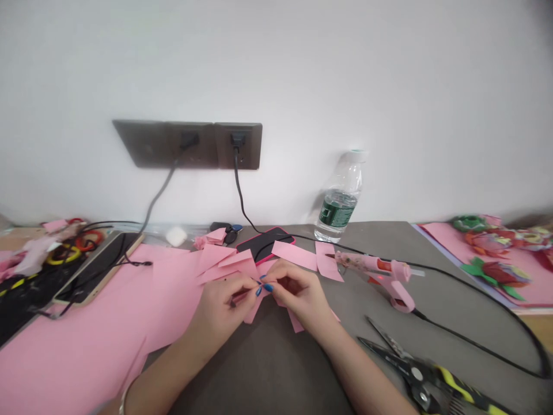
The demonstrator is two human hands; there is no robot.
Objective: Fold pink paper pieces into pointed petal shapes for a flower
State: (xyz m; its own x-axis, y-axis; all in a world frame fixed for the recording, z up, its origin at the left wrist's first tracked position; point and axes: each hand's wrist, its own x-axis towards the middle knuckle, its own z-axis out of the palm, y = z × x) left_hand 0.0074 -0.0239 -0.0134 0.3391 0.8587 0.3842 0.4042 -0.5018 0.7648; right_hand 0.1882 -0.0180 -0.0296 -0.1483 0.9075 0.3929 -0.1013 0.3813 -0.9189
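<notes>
My left hand (224, 305) and my right hand (298, 294) meet over the grey table, fingers pinched together on a small pink paper piece (253, 314). The nails are painted blue. A thin dark stick seems to lie in the left fingers; I cannot make it out clearly. Several cut pink paper pieces (224, 259) lie just beyond the hands, partly over a phone (264, 242) with a pink case.
A pink glue gun (380, 271) lies to the right, its black cord running off right. Pliers with yellow-black handles (427, 377) lie near the front right. A water bottle (339, 199) stands by the wall. A large pink sheet (86, 334) covers the left. A tablet (97, 268) lies at the left.
</notes>
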